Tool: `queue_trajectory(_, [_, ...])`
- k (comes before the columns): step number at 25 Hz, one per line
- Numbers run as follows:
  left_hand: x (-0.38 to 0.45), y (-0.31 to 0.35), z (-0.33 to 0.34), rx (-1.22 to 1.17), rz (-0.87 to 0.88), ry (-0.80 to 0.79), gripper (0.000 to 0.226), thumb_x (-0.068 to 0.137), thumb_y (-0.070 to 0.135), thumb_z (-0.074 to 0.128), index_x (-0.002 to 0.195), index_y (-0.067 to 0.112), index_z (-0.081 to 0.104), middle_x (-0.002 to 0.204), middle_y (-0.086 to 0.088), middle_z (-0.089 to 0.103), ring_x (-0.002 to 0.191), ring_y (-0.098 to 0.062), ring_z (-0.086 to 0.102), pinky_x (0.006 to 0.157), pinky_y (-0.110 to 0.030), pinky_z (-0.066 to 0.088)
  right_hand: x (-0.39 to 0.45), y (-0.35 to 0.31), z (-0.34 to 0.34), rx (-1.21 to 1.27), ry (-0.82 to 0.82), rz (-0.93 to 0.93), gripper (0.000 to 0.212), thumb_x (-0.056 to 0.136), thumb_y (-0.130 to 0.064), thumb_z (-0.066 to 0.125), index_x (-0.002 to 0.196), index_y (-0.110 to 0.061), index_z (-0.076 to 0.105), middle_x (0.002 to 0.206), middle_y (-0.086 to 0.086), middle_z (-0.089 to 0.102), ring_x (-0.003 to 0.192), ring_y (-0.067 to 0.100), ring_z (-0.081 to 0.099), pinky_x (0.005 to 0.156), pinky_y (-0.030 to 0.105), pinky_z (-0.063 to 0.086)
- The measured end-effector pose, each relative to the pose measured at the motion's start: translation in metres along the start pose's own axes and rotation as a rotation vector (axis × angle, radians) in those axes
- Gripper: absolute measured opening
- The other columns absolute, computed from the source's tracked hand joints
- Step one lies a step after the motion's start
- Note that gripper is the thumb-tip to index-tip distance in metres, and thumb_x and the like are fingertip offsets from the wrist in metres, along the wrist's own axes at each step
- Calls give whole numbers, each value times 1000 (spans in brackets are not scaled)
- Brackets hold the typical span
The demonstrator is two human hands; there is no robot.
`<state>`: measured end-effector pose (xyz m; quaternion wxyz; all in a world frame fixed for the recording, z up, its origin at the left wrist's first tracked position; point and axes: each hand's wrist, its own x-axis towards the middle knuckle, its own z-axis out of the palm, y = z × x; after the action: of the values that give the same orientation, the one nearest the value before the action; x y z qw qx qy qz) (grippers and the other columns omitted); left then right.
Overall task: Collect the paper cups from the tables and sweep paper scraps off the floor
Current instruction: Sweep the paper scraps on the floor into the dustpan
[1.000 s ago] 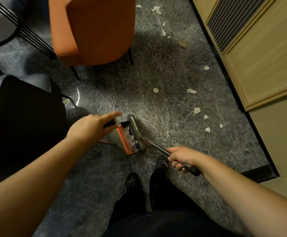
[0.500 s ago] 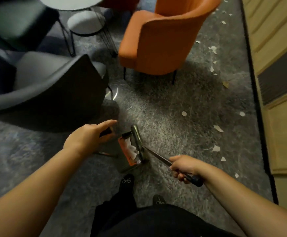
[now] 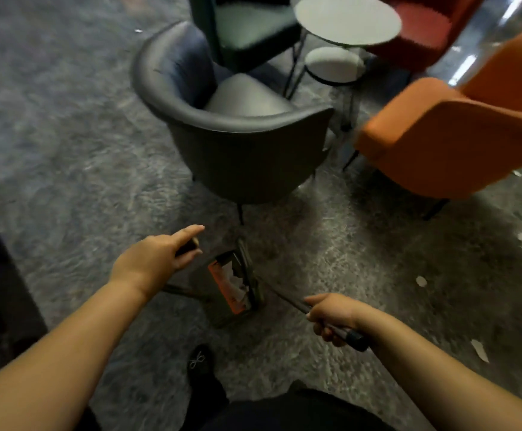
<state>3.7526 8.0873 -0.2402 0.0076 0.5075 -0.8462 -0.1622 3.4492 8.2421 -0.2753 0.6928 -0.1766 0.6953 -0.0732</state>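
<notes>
So the right hand (image 3: 331,315) has its fingers wrapped tight around the broom handle (image 3: 287,298), close to the black grip at the end. The handle runs down and forward to the broom head (image 3: 247,269), which sits right up against the mouth of the dustpan (image 3: 227,290). The left hand (image 3: 150,259) is on the dustpan's upright handle (image 3: 188,246): most fingers curl around the top of it, with the index finger sticking straight out.

The dustpan sits on the grey carpet (image 3: 67,181), just ahead of the person's shoe (image 3: 199,365), and there's white paper inside it against the orange lip. Looks like at least one batch of scraps is in.

Definitely not finished, though. There are still paper scraps (image 3: 478,349) scattered along the right edge of the carpet, some near the front leg of the orange armchair (image 3: 440,144) and some closer to the right arm.

As for cups, the round table (image 3: 346,20) behind the dark grey chair (image 3: 238,135) shows none on the part I can see, so that part might be done. It's pretty blurry, so I can't tell for sure.
</notes>
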Motion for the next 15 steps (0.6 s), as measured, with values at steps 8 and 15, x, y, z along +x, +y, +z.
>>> queue_trajectory(8, [-29, -193, -64, -48, -225, 29, 53, 93, 45, 56, 143, 47, 38, 112, -5, 69, 98, -26, 65, 77, -38, 53, 41, -174, 158, -299, -62, -79, 57, 97, -7, 44, 149, -23, 28, 67, 5, 49, 44, 10, 42, 40, 20, 32])
queue_trajectory(15, [3, -328, -107, -67, -283, 158, 50, 90, 48, 58, 138, 49, 43, 103, -5, 70, 89, -29, 66, 71, -37, 51, 78, -318, 252, -462, -118, -163, 51, 98, -3, 40, 146, -15, 31, 67, 5, 45, 46, 10, 42, 37, 15, 31])
